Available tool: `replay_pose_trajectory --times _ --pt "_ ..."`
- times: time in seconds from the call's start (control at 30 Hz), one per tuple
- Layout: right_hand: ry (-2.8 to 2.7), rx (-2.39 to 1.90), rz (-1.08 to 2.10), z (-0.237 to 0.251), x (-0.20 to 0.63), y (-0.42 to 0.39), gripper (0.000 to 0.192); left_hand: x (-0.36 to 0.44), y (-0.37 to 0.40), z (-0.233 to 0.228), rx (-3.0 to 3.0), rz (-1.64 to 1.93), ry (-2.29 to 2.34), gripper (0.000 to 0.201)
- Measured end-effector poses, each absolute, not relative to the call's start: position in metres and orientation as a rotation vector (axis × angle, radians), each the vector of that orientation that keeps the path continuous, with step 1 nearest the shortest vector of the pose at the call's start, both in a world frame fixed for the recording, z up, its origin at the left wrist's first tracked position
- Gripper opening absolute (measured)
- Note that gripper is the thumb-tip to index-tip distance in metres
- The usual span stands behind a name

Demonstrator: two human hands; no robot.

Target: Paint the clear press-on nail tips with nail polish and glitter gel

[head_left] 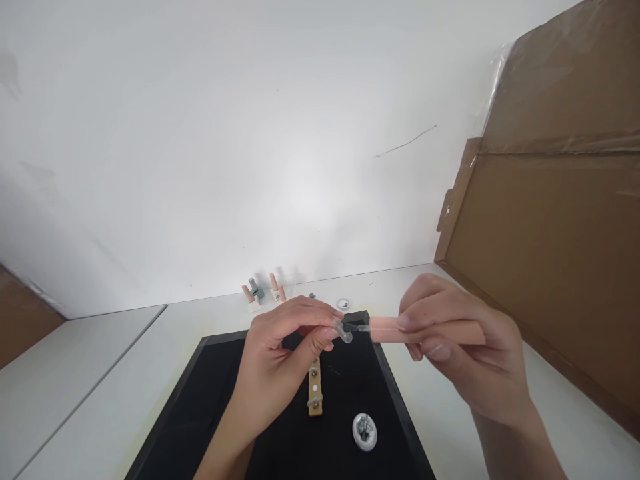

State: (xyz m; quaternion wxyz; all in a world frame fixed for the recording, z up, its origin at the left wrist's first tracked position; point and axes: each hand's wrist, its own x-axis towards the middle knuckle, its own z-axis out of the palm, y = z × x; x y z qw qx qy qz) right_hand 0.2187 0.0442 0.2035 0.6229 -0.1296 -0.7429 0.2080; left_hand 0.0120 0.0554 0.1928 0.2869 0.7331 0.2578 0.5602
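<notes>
A clear artificial nail tip is pinched above the black mat. A peach polish brush cap, held level, meets it with its brush.

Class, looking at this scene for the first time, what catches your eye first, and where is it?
Two hands meet at centre: the left hand pinches a clear nail tip, the right hand a pink brush cap pointed at it. Below them a black mat bears a wooden strip and a small white dish. Brown cardboard fills the right.

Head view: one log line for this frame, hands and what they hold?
left hand: pinches clear nail tip | right hand: holds pink brush handle, brush at tip | below: black mat, wooden strip
</notes>
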Motion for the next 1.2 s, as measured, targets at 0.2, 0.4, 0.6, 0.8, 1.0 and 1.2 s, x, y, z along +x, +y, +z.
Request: replay_pose_trajectory --times 0.2,0.4,0.6,0.8,1.0,1.2 --pt "-1.754 -0.344 0.507 0.2083 0.2185 0.0409 0.01 0.0148 0.0526 0.1956 1.955 1.509 0.695 0.027" --pt "-1.743 -0.38 0.523 0.2052 0.2202 0.0404 0.013 0.0142 0.0535 0.1917 1.945 1.519 0.701 0.029" --pt "-1.7 -0.324 0.488 0.2006 0.2211 0.0434 0.012 0.0127 0.0546 0.1914 1.945 1.5 0.694 0.031" --pt "-1.74 -0.341 0.492 0.2051 0.2188 0.0427 0.011 0.0152 0.0535 0.1947 1.949 1.517 0.675 0.031" --pt "-1.744 -0.377 0.518 0.2051 0.2207 0.042 0.013 0.016 0.0525 0.1912 1.935 1.514 0.696 0.03" --pt "-1.728 -0.355 0.475 0.1995 0.223 0.0431 0.01 0.0139 0.054 0.1891 1.912 1.49 0.696 0.024"
